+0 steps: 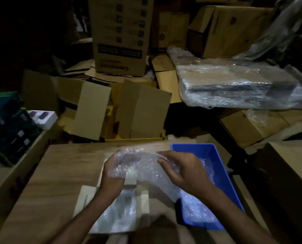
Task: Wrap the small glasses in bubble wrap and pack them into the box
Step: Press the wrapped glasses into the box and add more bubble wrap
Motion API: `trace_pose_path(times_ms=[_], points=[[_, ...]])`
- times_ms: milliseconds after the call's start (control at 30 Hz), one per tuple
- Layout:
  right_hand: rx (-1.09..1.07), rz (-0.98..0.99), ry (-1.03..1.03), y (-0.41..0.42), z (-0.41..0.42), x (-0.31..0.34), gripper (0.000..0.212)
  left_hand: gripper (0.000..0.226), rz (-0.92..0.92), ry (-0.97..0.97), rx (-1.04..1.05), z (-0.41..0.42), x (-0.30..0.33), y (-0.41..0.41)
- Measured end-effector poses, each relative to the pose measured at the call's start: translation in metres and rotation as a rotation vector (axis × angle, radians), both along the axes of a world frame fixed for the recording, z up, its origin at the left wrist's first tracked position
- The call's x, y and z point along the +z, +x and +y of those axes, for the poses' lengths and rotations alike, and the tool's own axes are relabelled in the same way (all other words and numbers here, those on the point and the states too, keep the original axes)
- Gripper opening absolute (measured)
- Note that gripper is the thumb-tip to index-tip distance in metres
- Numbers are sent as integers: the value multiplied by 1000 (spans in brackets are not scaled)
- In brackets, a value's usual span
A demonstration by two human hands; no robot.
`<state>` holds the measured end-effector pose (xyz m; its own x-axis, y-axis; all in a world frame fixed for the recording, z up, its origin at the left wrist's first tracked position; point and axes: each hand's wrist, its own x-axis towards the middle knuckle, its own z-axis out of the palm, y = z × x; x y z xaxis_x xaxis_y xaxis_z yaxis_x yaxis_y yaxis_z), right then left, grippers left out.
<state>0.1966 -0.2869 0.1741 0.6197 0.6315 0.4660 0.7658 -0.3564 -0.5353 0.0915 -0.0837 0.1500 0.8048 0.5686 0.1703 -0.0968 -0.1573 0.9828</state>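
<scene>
I hold a bundle of bubble wrap (139, 164) over the wooden table (55, 173). My left hand (111, 175) grips its left end from below. My right hand (183, 171) presses on its right side, fingers curled into the wrap. Something dark shows through the wrap near my left hand, but I cannot make out a glass. Beneath my hands lies a small open pale box (145, 201) with its flaps spread, and more bubble wrap (118, 215) lies in it. The scene is dim and slightly blurred.
A blue plastic bin (222, 166) holding bubble wrap stands on the table's right side. Open cardboard boxes (125, 110) crowd behind the table. A flat parcel in plastic film (234, 81) lies at the back right. Dark packaged goods (9, 124) stack at the left.
</scene>
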Motion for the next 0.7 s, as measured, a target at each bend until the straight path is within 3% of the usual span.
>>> trace_pose_path(times_ms=[67,100,200,267,333,400,500,567,700], points=[[-65,325,197,-5,26,3,22,39,42,-99,143,11,4,-5],[-81,616,288,-6,38,3,26,34,48,-119,186,18,4,-7],[110,1581,523,-10,60,-11,67,28,99,-183,283,35,4,-14],[179,1840,645,-23,65,-24,91,25,200,-289,342,48,-1,-20],[154,1838,629,-42,69,-33,93,24,294,-393,370,59,-9,-27],[50,1725,557,-59,77,-38,79,31,366,-503,360,70,-21,-33],[-145,1528,519,-67,97,-43,86,49,436,-657,168,85,-27,-50],[-185,1464,558,-69,105,-49,88,72,469,-639,-52,94,-21,-67],[-45,1361,437,-74,99,-52,61,109,467,-527,-212,108,-17,-95]])
